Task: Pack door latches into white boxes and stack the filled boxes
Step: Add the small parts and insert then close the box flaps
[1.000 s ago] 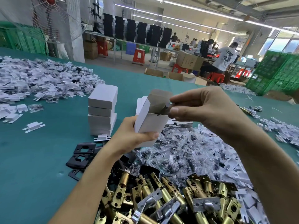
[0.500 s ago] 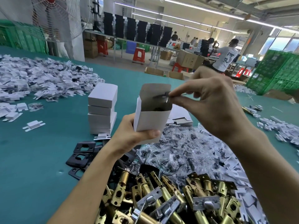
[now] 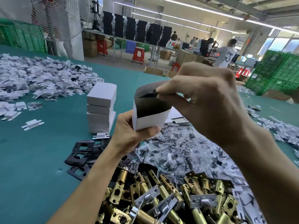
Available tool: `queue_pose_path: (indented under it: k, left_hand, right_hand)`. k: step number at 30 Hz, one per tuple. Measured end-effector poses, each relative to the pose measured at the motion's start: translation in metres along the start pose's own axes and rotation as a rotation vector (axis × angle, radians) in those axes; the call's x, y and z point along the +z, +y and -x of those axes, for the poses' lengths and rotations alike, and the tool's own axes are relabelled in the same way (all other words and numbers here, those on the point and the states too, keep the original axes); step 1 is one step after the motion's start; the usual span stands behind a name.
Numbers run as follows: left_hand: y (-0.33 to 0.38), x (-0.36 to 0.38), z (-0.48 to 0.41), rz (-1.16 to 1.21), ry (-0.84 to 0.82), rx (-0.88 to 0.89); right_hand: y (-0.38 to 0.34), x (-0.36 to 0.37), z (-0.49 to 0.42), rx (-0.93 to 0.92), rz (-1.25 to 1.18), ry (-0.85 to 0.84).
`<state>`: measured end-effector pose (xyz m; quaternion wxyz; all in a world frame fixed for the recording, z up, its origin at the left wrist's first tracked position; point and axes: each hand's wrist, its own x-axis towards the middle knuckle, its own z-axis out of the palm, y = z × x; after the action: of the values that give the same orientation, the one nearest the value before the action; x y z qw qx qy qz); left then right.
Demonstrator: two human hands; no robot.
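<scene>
Though open-topped, rectangular cardboard box [image 3: 151, 122]

left hand [image 3: 129, 135], right hand [image 3: 202, 101], 2 bare forearms [image 3: 84, 183]

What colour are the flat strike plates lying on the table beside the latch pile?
Matte black strike plates; head view shows them best.

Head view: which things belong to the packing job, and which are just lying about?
In the job: open white box in the left hand; dark plate pinched by the right hand; brass latches; stack of white boxes; black strike plates.
Lying about: fan; green crates; red stool.
</scene>
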<state>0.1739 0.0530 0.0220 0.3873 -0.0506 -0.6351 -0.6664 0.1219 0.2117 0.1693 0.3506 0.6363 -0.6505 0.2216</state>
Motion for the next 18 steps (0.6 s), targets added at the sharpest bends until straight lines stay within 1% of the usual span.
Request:
queue_pose_path:
  k: [4, 7, 9, 12, 14, 16, 17, 18]
  left_hand:
    - [0.0, 0.0, 0.0, -0.023, -0.01, -0.022]
    - [0.0, 0.001, 0.002, -0.025, -0.022, -0.073]
    - [0.0, 0.0, 0.002, -0.02, -0.005, -0.1]
    - [-0.004, -0.003, 0.001, -0.046, 0.021, -0.133]
    - [-0.006, -0.004, 0.001, -0.057, 0.027, -0.147]
    - [-0.006, -0.003, 0.0, -0.062, 0.031, -0.168]
    - [-0.006, -0.004, 0.0, -0.061, 0.034, -0.186]
    - [-0.007, -0.005, 0.0, -0.061, 0.042, -0.204]
  right_hand:
    - [-0.006, 0.004, -0.007, 0.064, 0.068, -0.16]
    - [-0.004, 0.014, -0.016, 0.124, 0.211, -0.327]
    - [-0.001, 0.022, -0.02, 0.153, 0.269, -0.368]
    - [0.002, 0.032, -0.022, 0.149, 0.285, -0.447]
    - [0.007, 0.036, -0.024, 0.178, 0.282, -0.522]
    - [0.014, 0.037, -0.023, 0.195, 0.226, -0.539]
    - [0.018, 0.036, -0.02, 0.21, 0.158, -0.494]
    - [0.022, 0.035, -0.016, 0.243, 0.066, -0.399]
